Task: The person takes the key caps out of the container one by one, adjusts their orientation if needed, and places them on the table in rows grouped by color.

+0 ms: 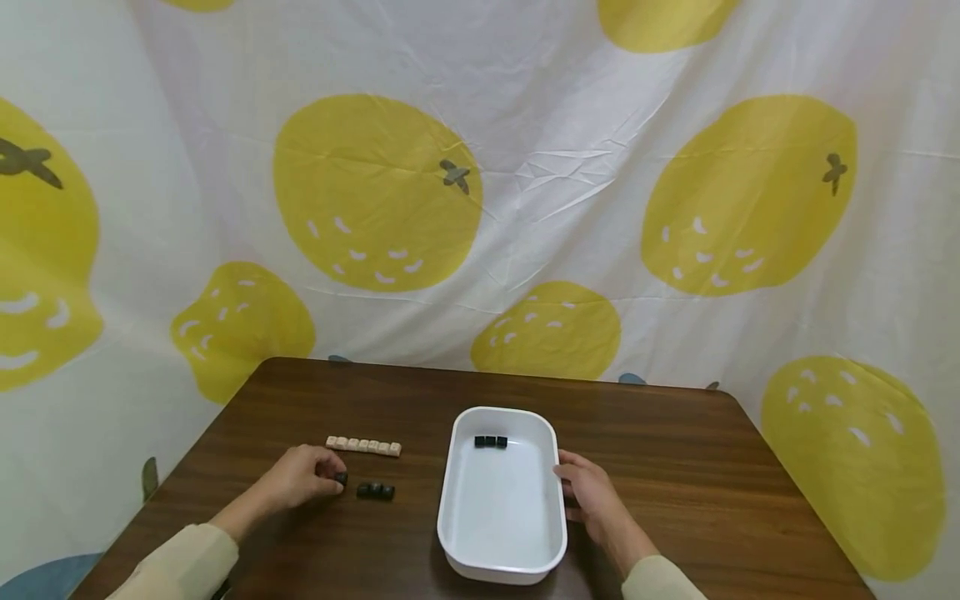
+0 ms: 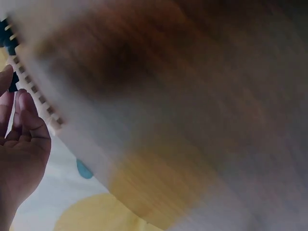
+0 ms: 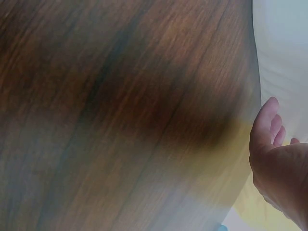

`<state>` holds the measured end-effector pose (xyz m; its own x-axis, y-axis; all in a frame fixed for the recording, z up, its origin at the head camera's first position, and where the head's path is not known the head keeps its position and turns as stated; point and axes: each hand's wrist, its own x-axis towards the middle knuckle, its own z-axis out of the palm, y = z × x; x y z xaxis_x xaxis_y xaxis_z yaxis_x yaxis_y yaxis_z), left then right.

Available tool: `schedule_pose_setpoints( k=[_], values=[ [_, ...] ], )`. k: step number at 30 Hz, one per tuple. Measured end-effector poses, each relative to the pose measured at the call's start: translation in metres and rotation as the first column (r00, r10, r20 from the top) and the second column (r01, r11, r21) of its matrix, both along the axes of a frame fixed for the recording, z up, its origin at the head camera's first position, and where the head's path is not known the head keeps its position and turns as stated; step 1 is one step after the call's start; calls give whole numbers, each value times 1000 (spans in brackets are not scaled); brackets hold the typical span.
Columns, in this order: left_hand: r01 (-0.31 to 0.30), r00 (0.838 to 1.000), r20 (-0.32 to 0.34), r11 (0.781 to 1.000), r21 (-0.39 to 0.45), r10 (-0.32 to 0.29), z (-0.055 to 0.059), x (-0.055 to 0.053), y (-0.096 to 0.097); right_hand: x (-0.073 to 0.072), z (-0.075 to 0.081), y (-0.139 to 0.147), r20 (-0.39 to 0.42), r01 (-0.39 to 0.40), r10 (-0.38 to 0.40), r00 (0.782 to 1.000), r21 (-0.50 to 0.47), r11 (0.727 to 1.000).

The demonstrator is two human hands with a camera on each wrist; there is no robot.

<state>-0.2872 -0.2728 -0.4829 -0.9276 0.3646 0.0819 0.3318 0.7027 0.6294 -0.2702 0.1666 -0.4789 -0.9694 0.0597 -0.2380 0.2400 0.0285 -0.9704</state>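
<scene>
My left hand [image 1: 303,479] pinches a small black keycap [image 1: 341,478] between thumb and fingertips, just above the table on the left. The same keycap [image 2: 13,82] shows between the fingers in the left wrist view. Right beside it, three black keycaps [image 1: 375,491] sit in a short row, and behind them runs a longer row of cream keycaps [image 1: 363,446]. My right hand [image 1: 596,496] holds the right side of a white tray [image 1: 502,575], thumb at the rim and fingers along the outer wall. Three black keycaps [image 1: 491,442] stand in a row at the tray's far end.
The dark wooden table [image 1: 675,467] ends at a back edge close to a hanging curtain [image 1: 540,192] printed with yellow lemons. Near the left sleeve [image 1: 183,567], a small dark thing [image 1: 221,590] is partly hidden.
</scene>
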Motion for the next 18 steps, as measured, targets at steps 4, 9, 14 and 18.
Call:
schedule_pose_setpoints(
  k=[4,9,14,18],
  values=[
    [36,999,1,999,7,-36,-5,0,3,0,-1,0,0,3,-3,1000,-3,1000],
    [36,999,12,999,-2,-36,-9,0,9,1,-1,0,7,0,0,1000,-4,1000],
    [35,999,1,999,-19,-35,-10,0,12,0,0,1,13,2,-2,1000,5,1000],
    [39,999,-9,999,-26,-39,-9,0,13,-1,-1,1,13,3,-3,1000,6,1000]
  ],
)
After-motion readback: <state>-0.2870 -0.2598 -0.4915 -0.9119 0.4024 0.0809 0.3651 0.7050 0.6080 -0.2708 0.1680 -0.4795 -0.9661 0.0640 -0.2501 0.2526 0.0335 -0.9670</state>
